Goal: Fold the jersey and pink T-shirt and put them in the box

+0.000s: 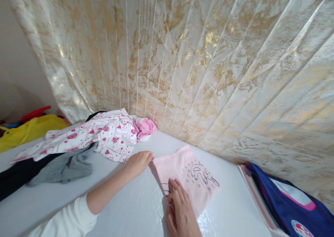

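A pale pink shirt (182, 164) with a line-drawn rabbit and scattered letters lies folded into a compact shape on the white tabletop. My left hand (139, 164) is closed in a pinch at the shirt's upper left corner. Across its lower left edge lies my right hand (182, 209), with the fingers over the cloth and the thumb tucked near the edge, holding the fabric there. Part of the shirt's near corner is hidden under that hand.
Left of the shirt lie a white garment with pink-red prints (114, 136), a pink bundle (146, 128), grey clothing (68, 165), black clothing (31, 169) and a yellow piece (33, 129). At right stands a stack with a navy item (284, 191). A gold-patterned curtain (182, 63) hangs behind.
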Demonstrator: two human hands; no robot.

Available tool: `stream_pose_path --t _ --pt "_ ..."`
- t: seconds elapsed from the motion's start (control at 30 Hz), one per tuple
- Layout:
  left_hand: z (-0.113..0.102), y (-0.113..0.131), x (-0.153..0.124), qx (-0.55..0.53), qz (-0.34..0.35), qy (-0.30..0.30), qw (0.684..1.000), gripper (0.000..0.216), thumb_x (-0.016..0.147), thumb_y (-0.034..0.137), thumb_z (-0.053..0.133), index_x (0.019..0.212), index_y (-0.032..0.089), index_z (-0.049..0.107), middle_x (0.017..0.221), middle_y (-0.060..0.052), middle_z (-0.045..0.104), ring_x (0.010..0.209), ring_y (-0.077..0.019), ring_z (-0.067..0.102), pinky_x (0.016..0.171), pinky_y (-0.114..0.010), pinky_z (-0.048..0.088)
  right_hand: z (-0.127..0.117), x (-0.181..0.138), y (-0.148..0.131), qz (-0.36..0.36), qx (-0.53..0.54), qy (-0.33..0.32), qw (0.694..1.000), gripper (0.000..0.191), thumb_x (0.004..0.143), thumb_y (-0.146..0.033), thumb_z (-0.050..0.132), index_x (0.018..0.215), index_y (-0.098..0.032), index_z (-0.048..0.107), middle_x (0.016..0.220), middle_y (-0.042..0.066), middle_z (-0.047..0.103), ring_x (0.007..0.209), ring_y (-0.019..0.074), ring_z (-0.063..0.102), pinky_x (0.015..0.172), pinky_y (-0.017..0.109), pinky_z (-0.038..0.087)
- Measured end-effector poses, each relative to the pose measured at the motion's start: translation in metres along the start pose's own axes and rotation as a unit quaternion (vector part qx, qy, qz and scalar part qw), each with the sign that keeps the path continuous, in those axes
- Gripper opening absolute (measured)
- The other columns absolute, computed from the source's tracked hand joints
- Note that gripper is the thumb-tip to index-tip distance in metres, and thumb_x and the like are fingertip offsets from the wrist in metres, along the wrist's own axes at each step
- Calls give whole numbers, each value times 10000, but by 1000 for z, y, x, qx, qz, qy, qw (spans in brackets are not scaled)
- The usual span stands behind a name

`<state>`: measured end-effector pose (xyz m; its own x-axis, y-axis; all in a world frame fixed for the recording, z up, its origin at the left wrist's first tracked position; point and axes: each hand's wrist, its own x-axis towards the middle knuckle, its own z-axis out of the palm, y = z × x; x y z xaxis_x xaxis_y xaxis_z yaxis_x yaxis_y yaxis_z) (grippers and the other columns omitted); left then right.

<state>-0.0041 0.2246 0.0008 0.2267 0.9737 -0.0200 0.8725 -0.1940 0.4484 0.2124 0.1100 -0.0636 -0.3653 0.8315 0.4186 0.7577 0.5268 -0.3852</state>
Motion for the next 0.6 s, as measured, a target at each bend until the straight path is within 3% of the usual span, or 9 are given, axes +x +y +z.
stream_pose_path --t 0.1,0.23,0.4,0.53,0.6 --pt "2 7 -6 6 0 16 1000 228 974 332 445 901 198 614 868 -24 700 830 -200 661 654 -259 383 -5 3 0 -9 -5 -7 1000 294 705 -17 427 913 -215 495 1454 77 455 1383 255 351 1074 410 412" --pt "5 15 -9 29 4 24 999 69 901 169 528 870 186 587 882 -31 683 846 -197 644 672 -258 381 -11 2 1 -49 -23 -20 998 291 731 -29 449 954 -208 506 1446 97 467 1359 258 400 1060 416 431" --pt "6 15 -11 42 18 28 999 64 901 155 539 858 196 565 898 -21 668 854 -184 633 692 -250 398 -21 -18 1 -60 -39 -61 996 378 827 -117 502 1197 -197 488 1494 123 407 1386 288 359 1100 488 378" --pt "6 11 -10 46 38 48 997 63 913 154 526 902 199 567 899 -17 660 862 -183 630 732 -260 424 -52 -30 3 5 61 -127 990 469 903 -194 482 1364 -240 404 1493 91 418 1379 239 378 1108 447 383" --pt "7 12 -9 56 51 69 995 103 902 120 521 959 185 577 965 -49 652 941 -209 615 804 -297 434 -71 -29 9 68 101 -119 985 467 945 -217 425 1403 -286 369 1482 56 440 1376 201 383 1104 422 392"
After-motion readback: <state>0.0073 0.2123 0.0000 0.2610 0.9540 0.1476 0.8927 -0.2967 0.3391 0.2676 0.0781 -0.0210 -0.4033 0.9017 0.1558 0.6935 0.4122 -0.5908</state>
